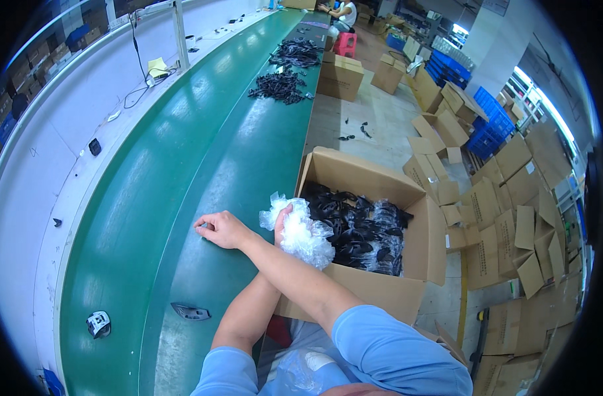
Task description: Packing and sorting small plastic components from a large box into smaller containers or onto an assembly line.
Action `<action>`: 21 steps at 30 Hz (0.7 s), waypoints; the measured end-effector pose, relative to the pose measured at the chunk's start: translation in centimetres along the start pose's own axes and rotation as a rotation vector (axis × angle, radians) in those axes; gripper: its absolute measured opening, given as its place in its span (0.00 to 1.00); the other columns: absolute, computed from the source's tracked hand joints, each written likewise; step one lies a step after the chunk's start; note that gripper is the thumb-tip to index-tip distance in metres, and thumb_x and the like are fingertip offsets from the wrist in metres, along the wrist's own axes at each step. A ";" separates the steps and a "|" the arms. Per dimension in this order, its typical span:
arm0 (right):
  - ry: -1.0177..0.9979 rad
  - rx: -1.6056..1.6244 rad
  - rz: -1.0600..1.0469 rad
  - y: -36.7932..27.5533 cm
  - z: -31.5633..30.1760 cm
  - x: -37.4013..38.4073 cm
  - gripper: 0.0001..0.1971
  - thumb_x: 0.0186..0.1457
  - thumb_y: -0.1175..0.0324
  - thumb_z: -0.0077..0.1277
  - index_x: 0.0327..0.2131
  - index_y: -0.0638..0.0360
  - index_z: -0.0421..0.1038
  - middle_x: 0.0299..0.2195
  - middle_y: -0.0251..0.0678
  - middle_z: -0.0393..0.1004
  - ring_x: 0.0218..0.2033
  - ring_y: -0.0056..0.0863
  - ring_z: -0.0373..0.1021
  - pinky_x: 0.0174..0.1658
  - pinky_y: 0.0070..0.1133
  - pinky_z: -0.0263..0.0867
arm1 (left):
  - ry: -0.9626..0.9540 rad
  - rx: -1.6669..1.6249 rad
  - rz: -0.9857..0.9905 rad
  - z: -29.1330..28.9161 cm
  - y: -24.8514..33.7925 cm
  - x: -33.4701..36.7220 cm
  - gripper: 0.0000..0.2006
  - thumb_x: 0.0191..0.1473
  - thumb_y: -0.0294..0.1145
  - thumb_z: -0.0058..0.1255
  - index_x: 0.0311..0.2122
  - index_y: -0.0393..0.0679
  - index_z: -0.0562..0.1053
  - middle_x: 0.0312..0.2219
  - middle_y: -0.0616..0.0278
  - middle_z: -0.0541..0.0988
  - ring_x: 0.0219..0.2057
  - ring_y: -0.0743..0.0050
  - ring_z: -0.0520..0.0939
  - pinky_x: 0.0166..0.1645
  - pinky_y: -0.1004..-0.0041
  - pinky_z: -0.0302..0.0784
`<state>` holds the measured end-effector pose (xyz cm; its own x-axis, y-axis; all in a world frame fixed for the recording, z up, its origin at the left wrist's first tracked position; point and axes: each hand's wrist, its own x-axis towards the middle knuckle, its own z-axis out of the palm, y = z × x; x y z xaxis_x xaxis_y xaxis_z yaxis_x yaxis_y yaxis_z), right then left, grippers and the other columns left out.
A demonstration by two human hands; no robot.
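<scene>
My forearms cross, the right one lying over the left. My left hand [282, 223] is closed around a crumpled bunch of clear plastic bags [306, 239], at the near left side of an open cardboard box [374, 280]. Inside that box lie many black plastic parts [344, 221], some in clear wrap. Over the green conveyor belt [209, 191], my right hand [223, 230] is closed with thumb and fingertips together; whatever they hold, if anything, does not show. A dark curved plastic part [190, 311] and a white-and-black mouse-shaped part [99, 324] lie on the near belt.
Two piles of black parts [278, 87] sit farther up the belt. Cardboard boxes [341, 76] and blue crates [490, 122] stand on the floor to the right. A low white wall [44, 145] borders the left. Another person [344, 14] sits at the far end near a red stool [346, 44].
</scene>
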<state>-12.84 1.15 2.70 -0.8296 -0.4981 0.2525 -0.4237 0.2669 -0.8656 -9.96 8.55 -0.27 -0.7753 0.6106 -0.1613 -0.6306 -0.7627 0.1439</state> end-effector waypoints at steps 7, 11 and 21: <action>-0.002 -0.006 0.004 -0.3 0.0 0.1 0.11 0.55 0.63 0.53 0.38 0.58 0.77 0.19 0.36 0.75 0.20 0.24 0.69 0.28 0.23 0.66 | -0.031 -0.035 -0.005 -0.1 0.1 0.0 0.17 0.54 0.51 0.49 0.25 0.48 0.73 0.17 0.59 0.76 0.18 0.61 0.77 0.25 0.61 0.75; -0.004 0.002 0.015 -0.2 -0.1 0.0 0.11 0.55 0.63 0.54 0.38 0.58 0.77 0.20 0.36 0.75 0.20 0.23 0.70 0.28 0.23 0.66 | -0.023 -0.046 0.000 0.0 0.0 0.0 0.17 0.54 0.51 0.49 0.25 0.48 0.73 0.17 0.59 0.76 0.18 0.61 0.77 0.25 0.61 0.75; -0.024 -0.002 0.049 -0.1 -0.3 0.0 0.13 0.55 0.62 0.53 0.39 0.58 0.77 0.21 0.36 0.77 0.22 0.24 0.72 0.29 0.23 0.67 | -0.040 -0.015 0.003 -0.1 -0.1 0.1 0.17 0.54 0.51 0.49 0.25 0.48 0.73 0.17 0.59 0.76 0.18 0.61 0.78 0.25 0.61 0.75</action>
<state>-12.93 1.32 2.89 -0.8405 -0.5038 0.1993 -0.3833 0.2929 -0.8759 -9.96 8.72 -0.42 -0.7781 0.6162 -0.1215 -0.6279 -0.7674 0.1297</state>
